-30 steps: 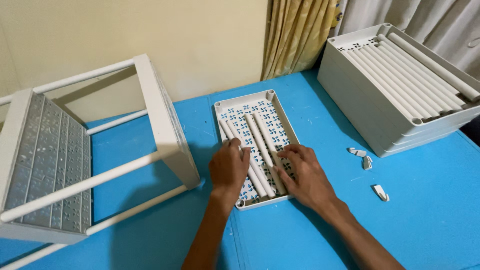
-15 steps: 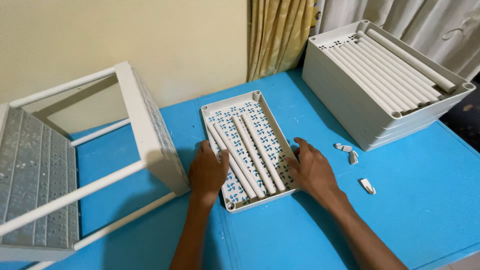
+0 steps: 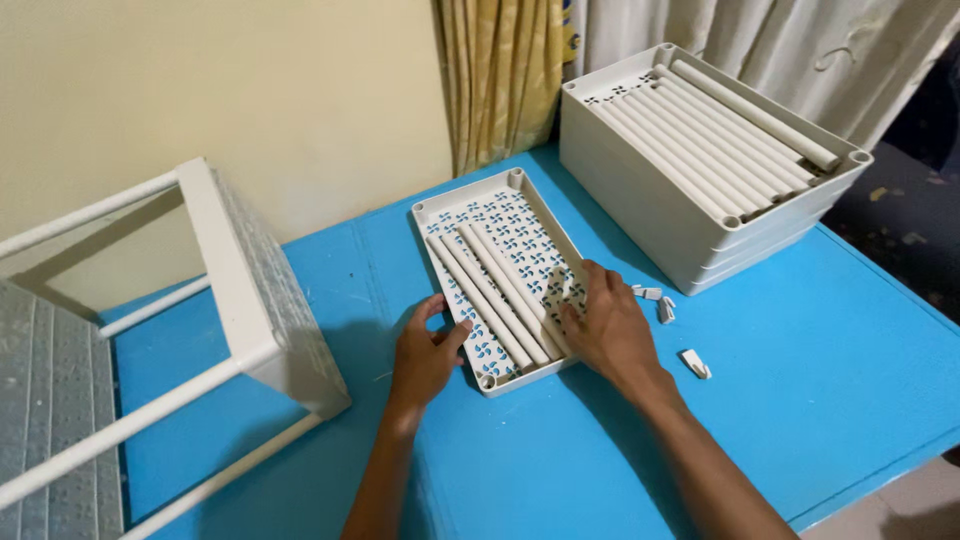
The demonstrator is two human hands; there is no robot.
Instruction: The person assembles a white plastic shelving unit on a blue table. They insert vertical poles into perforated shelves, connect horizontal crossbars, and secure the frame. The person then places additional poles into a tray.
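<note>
Hands first: the left hand sits at the near-left edge of a white perforated shelf tray, thumb hooked on the rim and fingers curled loosely against the tray's side. Whether it's really gripping or just steadying is hard to tell from this angle. The right hand lies flat over the tray's near-right part, fingers spread a bit and pressing down on the white plastic tubes lying lengthwise inside. Nothing is pinched between those fingers; they just rest on top.

The tray lies flat on the blue table, running away from the fingertips toward the wall, with a blue pinwheel pattern showing through its holes. Just right of the right hand's fingers sit a few small white plastic clips, and another clip lies by the wrist side, apart from the others.

Well beyond the right fingertips, a stack of similar trays holds a bunch of longer white tubes on top. Left of the left hand, a partly assembled white rack lies tipped on its side, close to the knuckles but not touching. Yellow curtains hang behind.
</note>
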